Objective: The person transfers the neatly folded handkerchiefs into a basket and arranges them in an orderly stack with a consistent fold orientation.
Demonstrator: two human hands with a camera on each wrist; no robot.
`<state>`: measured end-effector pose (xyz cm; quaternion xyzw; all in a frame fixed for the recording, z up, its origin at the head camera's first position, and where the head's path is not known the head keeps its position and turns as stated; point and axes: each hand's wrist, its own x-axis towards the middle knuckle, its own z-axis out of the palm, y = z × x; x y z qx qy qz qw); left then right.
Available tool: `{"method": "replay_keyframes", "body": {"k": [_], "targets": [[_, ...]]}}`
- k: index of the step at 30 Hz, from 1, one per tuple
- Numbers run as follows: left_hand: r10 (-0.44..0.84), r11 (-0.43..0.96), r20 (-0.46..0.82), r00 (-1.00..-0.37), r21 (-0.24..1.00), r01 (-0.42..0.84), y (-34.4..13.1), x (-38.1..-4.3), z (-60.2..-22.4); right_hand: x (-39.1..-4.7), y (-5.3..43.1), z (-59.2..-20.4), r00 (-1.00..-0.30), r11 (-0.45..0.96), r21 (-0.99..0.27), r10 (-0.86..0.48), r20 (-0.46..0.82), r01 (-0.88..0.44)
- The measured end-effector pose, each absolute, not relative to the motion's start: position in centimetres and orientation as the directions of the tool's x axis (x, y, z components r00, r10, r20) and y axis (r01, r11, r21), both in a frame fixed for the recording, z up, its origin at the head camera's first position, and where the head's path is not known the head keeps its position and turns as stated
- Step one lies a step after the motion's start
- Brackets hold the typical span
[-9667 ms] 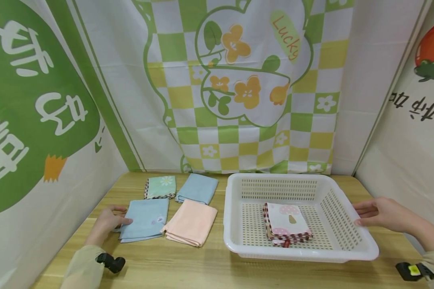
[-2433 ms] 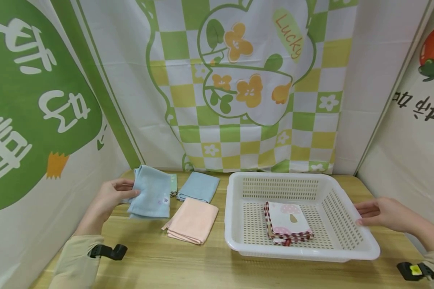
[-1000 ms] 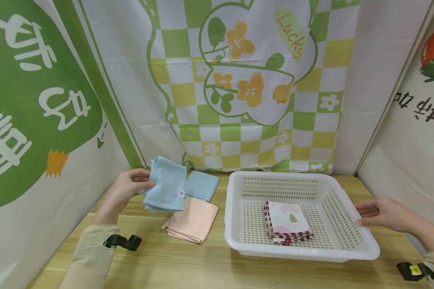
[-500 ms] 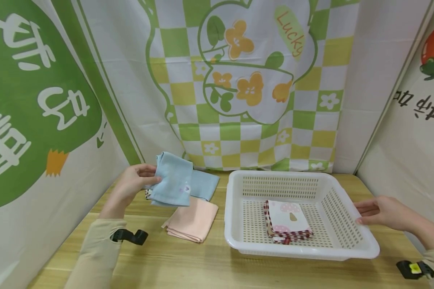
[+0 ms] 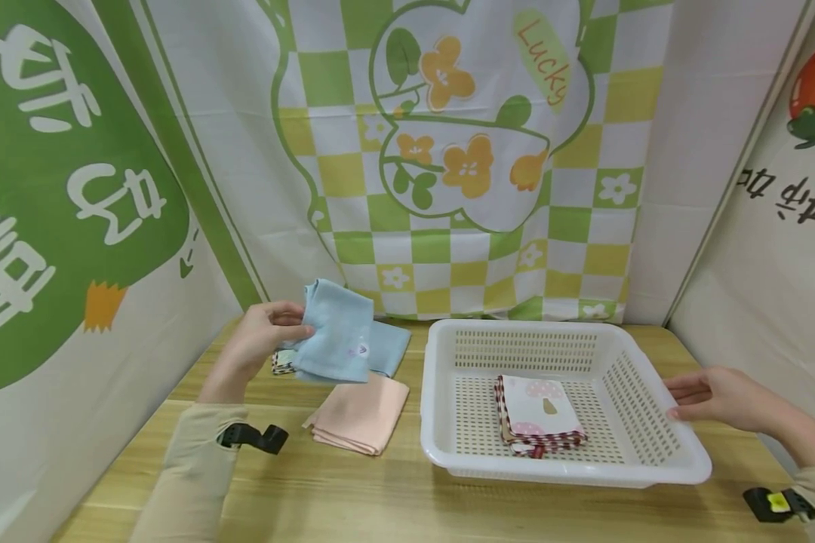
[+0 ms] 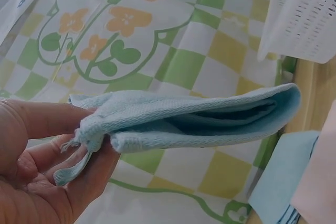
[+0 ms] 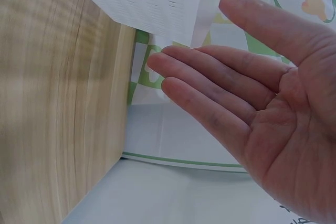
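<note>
My left hand [image 5: 258,343] pinches one edge of a folded light-blue towel [image 5: 336,332], thumb on top and fingers beneath. It is held raised over the other towels; the left wrist view shows the open folds of the blue towel [image 6: 199,116] and a small hanging loop. My right hand [image 5: 727,396] is at the right side of the white plastic basket [image 5: 564,475], fingers straight, thumb tip right at the rim. Inside the basket lies a folded white towel [image 5: 539,407] with pink mushrooms and a red checked edge.
A peach towel [image 5: 361,415] lies folded left of the basket. Behind it is a second blue towel [image 5: 390,347], partly covered in view by the held one. A green towel [image 5: 283,362] with checked trim is mostly hidden. Printed curtains surround the wooden table [image 5: 353,498].
My left hand has picked the light-blue towel off the table, lifted it and carried it rightward, past the green towel. My right hand stays at the basket's side; the basket has not visibly moved.
</note>
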<state>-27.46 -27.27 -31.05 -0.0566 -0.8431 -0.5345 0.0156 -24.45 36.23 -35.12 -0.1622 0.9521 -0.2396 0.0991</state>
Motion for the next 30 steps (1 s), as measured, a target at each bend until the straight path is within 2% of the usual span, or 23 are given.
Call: {"method": "replay_keyframes", "body": {"k": [30], "targets": [[0.143,0.302,0.091,-0.986,0.944,0.131,-23.9,-28.7,-30.0,-24.6,36.3,-35.4,-0.932,0.837,-0.486,-0.346,-0.111,-0.253]]}}
